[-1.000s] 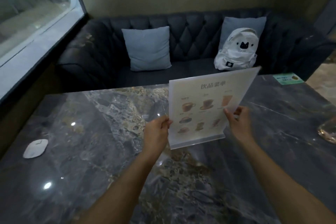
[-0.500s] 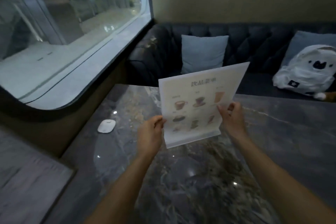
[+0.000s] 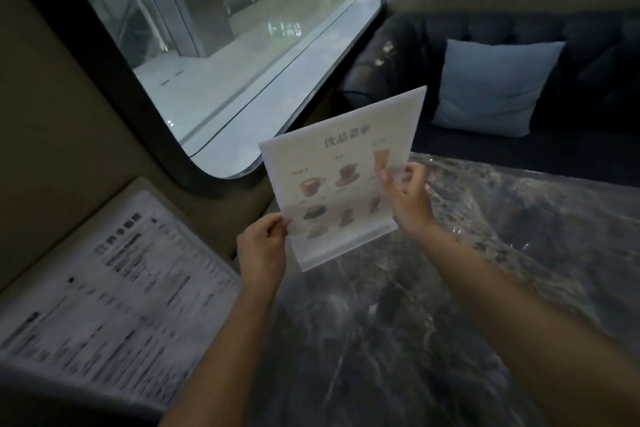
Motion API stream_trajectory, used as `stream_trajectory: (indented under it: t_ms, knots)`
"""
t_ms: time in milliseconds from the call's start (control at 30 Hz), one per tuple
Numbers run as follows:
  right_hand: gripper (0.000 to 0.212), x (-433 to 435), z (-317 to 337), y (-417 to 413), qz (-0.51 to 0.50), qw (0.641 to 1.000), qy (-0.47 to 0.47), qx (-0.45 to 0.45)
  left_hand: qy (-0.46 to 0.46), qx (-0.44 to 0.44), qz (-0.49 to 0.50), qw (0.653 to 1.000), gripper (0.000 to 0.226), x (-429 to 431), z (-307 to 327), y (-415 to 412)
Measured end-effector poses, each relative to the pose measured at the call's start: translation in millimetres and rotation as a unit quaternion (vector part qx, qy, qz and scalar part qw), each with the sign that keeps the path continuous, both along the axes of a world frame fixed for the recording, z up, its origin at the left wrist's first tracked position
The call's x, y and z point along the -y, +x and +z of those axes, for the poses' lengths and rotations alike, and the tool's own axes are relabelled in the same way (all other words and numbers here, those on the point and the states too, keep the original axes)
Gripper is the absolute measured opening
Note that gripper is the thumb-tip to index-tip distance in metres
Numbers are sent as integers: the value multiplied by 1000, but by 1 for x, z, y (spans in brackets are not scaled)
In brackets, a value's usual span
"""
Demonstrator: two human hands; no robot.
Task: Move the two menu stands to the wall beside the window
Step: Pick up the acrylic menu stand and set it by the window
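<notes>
A clear acrylic menu stand (image 3: 341, 177) with a white drinks menu showing cups is held tilted above the dark marble table (image 3: 433, 322), near its left edge. My left hand (image 3: 263, 250) grips its lower left edge. My right hand (image 3: 408, 198) grips its right side. A second menu stand (image 3: 114, 291), with dense black text on white, leans at the lower left against the beige wall (image 3: 52, 135) under the window (image 3: 242, 38).
A dark tufted sofa (image 3: 519, 45) with a light blue cushion (image 3: 491, 87) runs behind the table at the upper right. The window's dark rounded frame curves down to the table's left edge.
The view and the drinks menu stand have swung left toward the window. The text menu stand by the wall has come into sight; the white backpack and the small white object are out of view.
</notes>
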State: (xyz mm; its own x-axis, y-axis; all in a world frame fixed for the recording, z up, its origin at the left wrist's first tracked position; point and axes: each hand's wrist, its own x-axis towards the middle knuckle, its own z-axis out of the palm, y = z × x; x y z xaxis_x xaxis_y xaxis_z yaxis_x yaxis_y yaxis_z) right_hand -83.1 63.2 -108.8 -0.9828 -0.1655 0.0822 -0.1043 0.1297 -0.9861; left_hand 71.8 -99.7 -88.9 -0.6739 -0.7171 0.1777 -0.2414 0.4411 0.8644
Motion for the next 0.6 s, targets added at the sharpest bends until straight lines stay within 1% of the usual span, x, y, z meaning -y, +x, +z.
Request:
stream_trajectory:
  t_ms: [67, 200, 267, 367, 433, 600]
  knots:
    - [39, 27, -2, 2, 32, 999, -8, 2, 11, 10, 21, 1000, 17, 21, -3, 8]
    - [38, 76, 0, 1, 62, 997, -25, 25, 41, -5, 50, 998, 30, 45, -2, 22]
    - [37, 95, -1, -2, 80, 994, -59, 44, 64, -5, 60, 996, 27, 53, -3, 27]
    - [35, 116, -7, -6, 123, 989, -70, 53, 34, 43, 69, 996, 19, 65, -8, 32]
    - [35, 126, -9, -7, 145, 985, -67, 60, 14, 57, 68, 996, 20, 71, -13, 35]
    - [37, 142, -14, -10, 165, 982, -60, 74, 12, 77, 68, 995, 24, 76, -22, 38]
